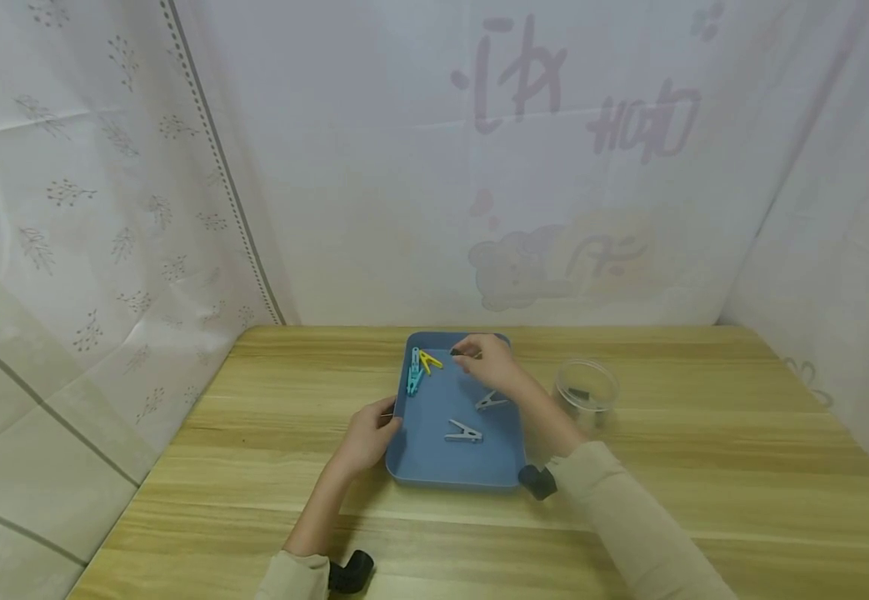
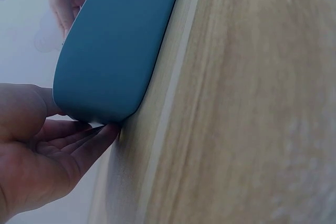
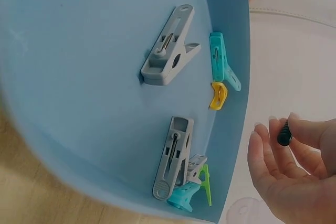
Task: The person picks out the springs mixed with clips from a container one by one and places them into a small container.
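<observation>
A blue tray (image 1: 434,462) lies on the wooden table. My left hand (image 1: 365,437) grips its left side, the thumb at the rim and the fingers against the outer wall. Over the tray's far end, my right hand (image 1: 488,360) pinches a small black ribbed piece (image 3: 284,134) between thumb and fingers. Inside the tray, one grey clothespin (image 1: 466,432) lies near the middle and another grey clothespin (image 1: 490,402) sits under the right forearm. Turquoise clothespins (image 1: 414,379) and a yellow clothespin (image 1: 428,361) rest by the far left wall. The right wrist view also shows a green clothespin (image 3: 207,184).
Right of the tray stands a clear round tub (image 1: 586,392) with dark pieces in it. The wooden table (image 1: 666,500) extends around both. A pale printed curtain (image 1: 374,208) hangs behind the table's far edge, and another patterned curtain (image 1: 104,250) hangs on the left.
</observation>
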The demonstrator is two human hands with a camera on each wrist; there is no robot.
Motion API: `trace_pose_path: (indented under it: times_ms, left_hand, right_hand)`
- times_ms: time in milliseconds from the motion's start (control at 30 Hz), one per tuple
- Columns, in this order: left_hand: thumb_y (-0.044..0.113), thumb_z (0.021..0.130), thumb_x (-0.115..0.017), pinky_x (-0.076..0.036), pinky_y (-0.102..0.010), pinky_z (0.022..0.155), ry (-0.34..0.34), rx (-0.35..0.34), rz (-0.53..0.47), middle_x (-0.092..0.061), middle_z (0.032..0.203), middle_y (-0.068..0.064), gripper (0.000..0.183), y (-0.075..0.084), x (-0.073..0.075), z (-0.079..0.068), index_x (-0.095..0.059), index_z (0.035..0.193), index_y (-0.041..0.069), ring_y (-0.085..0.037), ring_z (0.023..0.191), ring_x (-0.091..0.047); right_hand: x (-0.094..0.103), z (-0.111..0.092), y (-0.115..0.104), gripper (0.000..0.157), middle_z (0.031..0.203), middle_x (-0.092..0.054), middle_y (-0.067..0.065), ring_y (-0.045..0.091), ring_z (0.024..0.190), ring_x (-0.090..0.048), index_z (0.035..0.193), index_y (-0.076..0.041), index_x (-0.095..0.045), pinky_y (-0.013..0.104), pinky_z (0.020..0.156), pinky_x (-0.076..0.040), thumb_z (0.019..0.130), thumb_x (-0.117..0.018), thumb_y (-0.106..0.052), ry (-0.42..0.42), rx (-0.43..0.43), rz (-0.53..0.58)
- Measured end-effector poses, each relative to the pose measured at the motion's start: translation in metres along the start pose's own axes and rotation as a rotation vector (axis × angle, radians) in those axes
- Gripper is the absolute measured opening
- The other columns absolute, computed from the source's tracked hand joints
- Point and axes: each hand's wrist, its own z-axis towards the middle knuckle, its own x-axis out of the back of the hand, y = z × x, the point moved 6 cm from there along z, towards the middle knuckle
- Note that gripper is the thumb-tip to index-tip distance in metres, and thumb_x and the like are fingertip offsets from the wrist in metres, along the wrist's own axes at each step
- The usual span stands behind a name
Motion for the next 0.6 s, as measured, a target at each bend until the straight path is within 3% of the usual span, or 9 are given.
trace_pose_path:
  times_ms: [600]
  left_hand:
    - [-0.001, 0.104, -0.053, -0.056, -0.057, 0.104, 0.001, -0.007, 0.005, -0.055, 0.146, -0.036, 0.045, -0.001, 0.0, 0.0, -0.051, 0.145, -0.017, -0.052, 0.13, -0.06]
  right_hand:
    - [0.005, -0.013, -0.003, 0.026, 0.118, -0.072, 0.025, 0.038, 0.102, -0.073, 0.125, 0.01, -0.067, 0.039, 0.084, -0.064, 0.105, -0.061, -0.005, 0.023, 0.011, 0.033]
